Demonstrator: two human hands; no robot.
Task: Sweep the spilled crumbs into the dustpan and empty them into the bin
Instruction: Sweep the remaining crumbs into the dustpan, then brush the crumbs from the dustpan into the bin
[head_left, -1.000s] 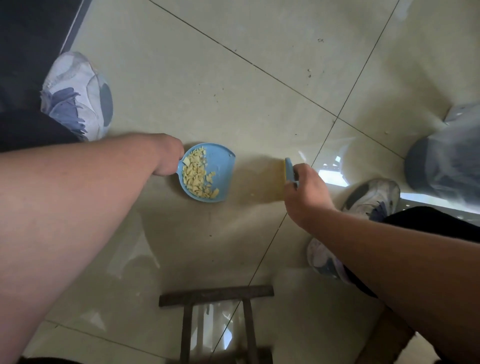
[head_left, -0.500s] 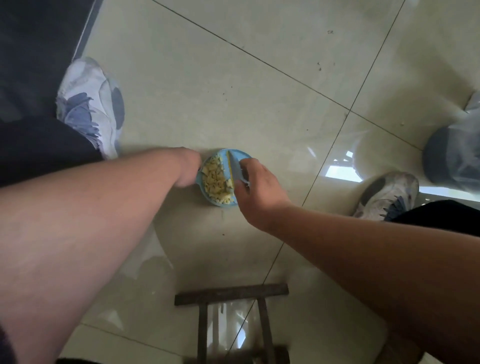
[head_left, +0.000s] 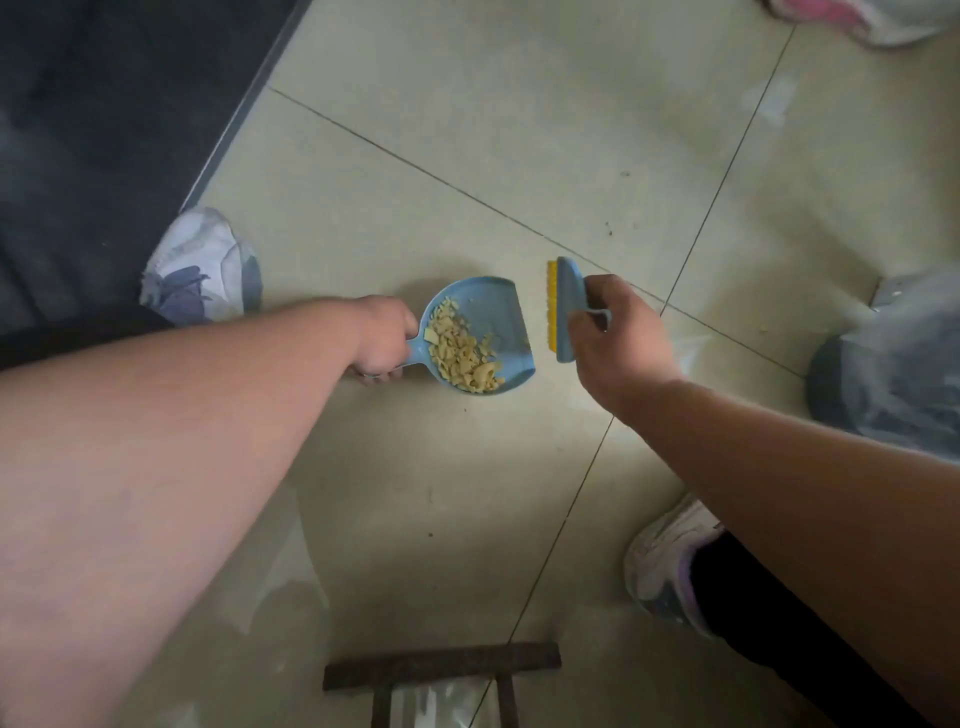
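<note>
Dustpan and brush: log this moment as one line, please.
left hand: grips dustpan handle | crumbs: piled in pan | right hand: holds brush just right of pan | bin: not identifiable

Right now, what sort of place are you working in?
Probably an indoor room, a home or small shop at a guess: glossy tiled floor, a dark mat along one edge, a wooden stool near the feet, and a lined bin at right.

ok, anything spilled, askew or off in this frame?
Nothing stands out. The crumbs sit inside the dustpan, held by the left hand; the right hand holds the brush just beside its open edge. No crumbs visible on the floor.
</note>
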